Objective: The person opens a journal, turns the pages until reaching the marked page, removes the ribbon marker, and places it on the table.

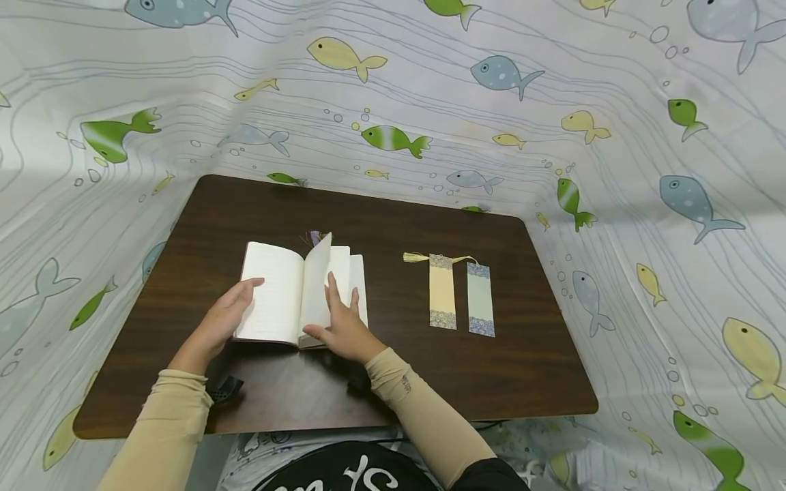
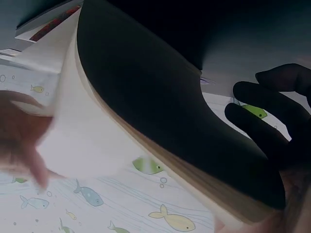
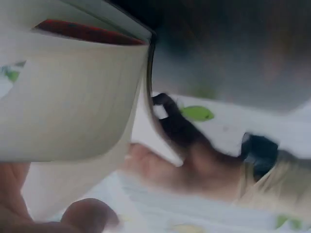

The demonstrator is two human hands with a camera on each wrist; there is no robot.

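Observation:
An open book (image 1: 273, 293) with cream pages lies on the dark table, left of its middle. My left hand (image 1: 221, 317) grips its left side, thumb on the page edge and fingers (image 2: 262, 114) behind the dark cover. Spread over the right-hand pages is my right hand (image 1: 346, 327), fingers straight against a raised page (image 1: 316, 279). A purple tassel (image 1: 315, 237) pokes out at the book's top. Between the pages, the right wrist view shows a dark red patterned strip (image 3: 87, 31).
To the right lie a yellow bookmark (image 1: 442, 292) with a tassel and a pale green-blue bookmark (image 1: 481, 300). The brown table (image 1: 522, 382) has rounded corners. Fish-printed cloth (image 1: 393, 95) hangs around it.

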